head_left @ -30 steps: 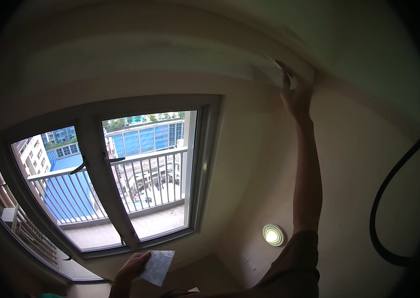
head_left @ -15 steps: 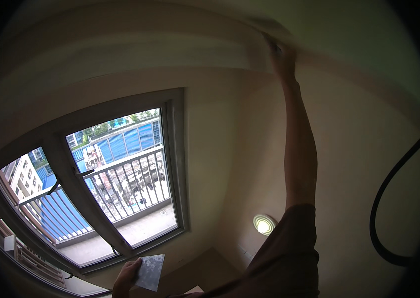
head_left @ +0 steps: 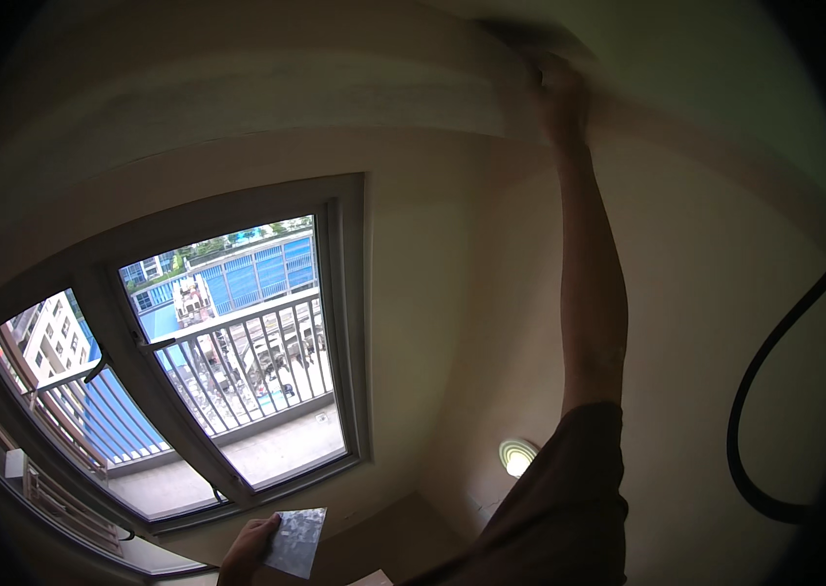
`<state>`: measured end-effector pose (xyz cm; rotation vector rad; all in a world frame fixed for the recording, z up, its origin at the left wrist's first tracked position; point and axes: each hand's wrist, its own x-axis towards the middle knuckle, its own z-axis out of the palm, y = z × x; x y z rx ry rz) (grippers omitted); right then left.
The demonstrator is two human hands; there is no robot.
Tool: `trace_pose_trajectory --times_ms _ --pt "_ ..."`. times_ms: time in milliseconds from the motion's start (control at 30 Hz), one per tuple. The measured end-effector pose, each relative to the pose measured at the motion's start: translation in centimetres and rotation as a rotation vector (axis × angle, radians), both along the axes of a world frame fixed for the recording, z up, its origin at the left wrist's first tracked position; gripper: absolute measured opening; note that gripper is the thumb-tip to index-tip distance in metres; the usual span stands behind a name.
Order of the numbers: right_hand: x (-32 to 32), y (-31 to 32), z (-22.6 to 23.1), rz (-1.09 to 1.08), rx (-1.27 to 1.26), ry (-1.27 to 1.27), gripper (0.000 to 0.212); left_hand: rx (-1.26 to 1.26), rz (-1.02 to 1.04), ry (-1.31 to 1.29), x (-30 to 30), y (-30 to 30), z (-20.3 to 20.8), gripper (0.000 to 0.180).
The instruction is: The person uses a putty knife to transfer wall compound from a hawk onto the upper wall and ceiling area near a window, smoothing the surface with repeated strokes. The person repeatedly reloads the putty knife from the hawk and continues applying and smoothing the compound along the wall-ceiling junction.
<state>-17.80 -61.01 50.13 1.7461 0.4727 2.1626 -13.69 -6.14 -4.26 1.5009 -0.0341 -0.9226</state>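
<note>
My right arm reaches up past the middle of the view, and my right hand [head_left: 563, 103] is closed around a broad, dark flat-bladed putty knife [head_left: 535, 39]. Motion blurs the blade, which is at the edge where the wall meets the ceiling [head_left: 696, 59]; whether it touches cannot be told. Low in the view, my left hand [head_left: 245, 549] grips a grey rectangular putty knife [head_left: 297, 542]. Pale smears and specks cover that blade, and its handle is hidden in the fingers.
A dark-framed window [head_left: 339, 332] fills the left side, with a railing and buildings outside. Behind my right sleeve, a round lit lamp [head_left: 515, 456] is partly covered. A black cable [head_left: 750, 391] loops along the right wall.
My right hand and its putty knife have shifted slightly upward along the ceiling edge. The left hand still holds its blade in nearly the same spot, while the view has tilted a little.
</note>
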Motion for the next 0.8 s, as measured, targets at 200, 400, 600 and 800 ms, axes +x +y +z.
trace_pose_trajectory --times_ms 200,400,600,800 --pt "1.6 0.9 -1.9 0.04 -0.001 0.012 0.041 0.046 -0.015 -0.045 -0.3 -1.1 1.9 0.038" --pt "3.6 0.9 -2.8 0.127 0.063 0.043 0.045 0.052 -0.032 -0.04 0.6 -2.0 1.7 0.039" --pt "-0.4 1.4 -3.9 -0.097 0.083 0.17 0.031 -0.029 -0.047 -0.024 0.5 -3.2 3.1 0.039" --pt "-2.0 2.4 0.1 0.002 0.092 0.169 0.031 -0.028 -0.042 -0.036 0.1 -3.5 2.5 0.039"
